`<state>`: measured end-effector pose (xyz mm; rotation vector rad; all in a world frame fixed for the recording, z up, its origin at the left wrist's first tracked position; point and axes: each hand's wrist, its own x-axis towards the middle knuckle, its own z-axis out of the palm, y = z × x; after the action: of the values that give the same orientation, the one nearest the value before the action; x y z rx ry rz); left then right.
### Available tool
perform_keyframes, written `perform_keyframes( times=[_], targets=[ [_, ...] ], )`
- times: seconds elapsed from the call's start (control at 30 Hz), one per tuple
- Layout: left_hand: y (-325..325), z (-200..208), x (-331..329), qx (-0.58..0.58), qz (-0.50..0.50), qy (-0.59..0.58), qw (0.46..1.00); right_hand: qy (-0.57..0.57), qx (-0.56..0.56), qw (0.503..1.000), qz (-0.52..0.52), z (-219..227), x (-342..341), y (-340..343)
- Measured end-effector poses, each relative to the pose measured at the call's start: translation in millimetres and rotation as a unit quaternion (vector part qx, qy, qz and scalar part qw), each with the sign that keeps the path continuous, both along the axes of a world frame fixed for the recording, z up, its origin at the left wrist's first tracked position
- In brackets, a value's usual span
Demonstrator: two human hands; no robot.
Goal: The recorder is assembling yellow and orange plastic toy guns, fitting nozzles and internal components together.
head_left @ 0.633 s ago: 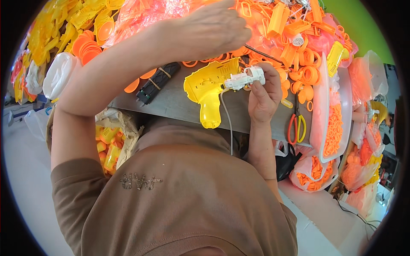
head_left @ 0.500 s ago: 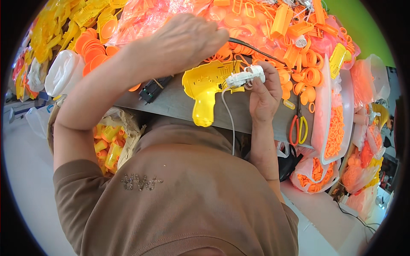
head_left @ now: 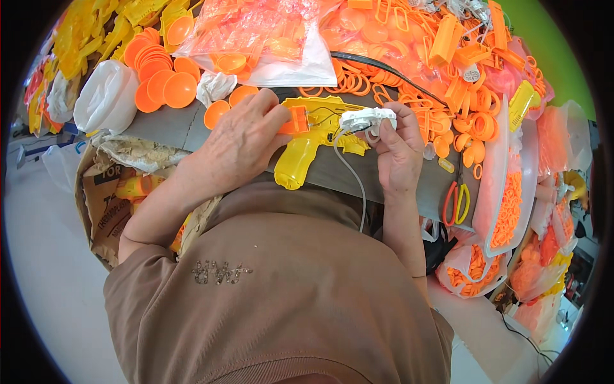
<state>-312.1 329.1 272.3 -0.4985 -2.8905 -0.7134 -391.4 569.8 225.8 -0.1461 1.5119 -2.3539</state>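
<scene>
Along the near edge of the grey table, a yellow pistol-shaped shell is seen between the two hands, its handle pointed toward the wearer; whether it is fully supported by the tabletop cannot be told. An orange piece is gripped by the left hand, fingers bent over it, at the shell's upper left; the thumb is hidden. A white part is pinched between thumb and fingers of the right hand, just right of the shell. From this part a pale cord is hung down over the table edge. To the right, scissors with one red and one yellow handle are laid near a translucent bin filled with small orange rings. Beyond the hands, a black cable is stretched across heaped orange parts. At left, orange discs are spread beside a white bag; below, yellow and orange pieces are held in a paper sack.
</scene>
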Motion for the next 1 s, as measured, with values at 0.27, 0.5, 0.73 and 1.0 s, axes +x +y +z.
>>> perform_keyframes(
  times=[0.27, 0.5, 0.73, 1.0],
  targets=[
    [2.7, 14.1, -1.8, 0.056, 0.0, -0.05, 0.997, 0.002, 0.077, 0.997, -0.008, -1.2, 7.2, -11.8],
    [5.0, 12.0, -0.9, 0.039, 0.023, -0.141, 0.989, 0.054, 0.129, 0.99, -0.028, 6.7, 11.8, -21.7],
    [6.9, 9.3, -1.8, 0.011, 0.008, -0.137, 0.99, 0.085, 0.144, 0.986, -0.022, 1.4, 13.8, -22.4],
    [8.0, 2.9, -6.7, 0.037, 0.02, -0.122, 0.992, 0.068, 0.053, 0.996, -0.027, -6.3, 16.6, -18.1]
  ],
)
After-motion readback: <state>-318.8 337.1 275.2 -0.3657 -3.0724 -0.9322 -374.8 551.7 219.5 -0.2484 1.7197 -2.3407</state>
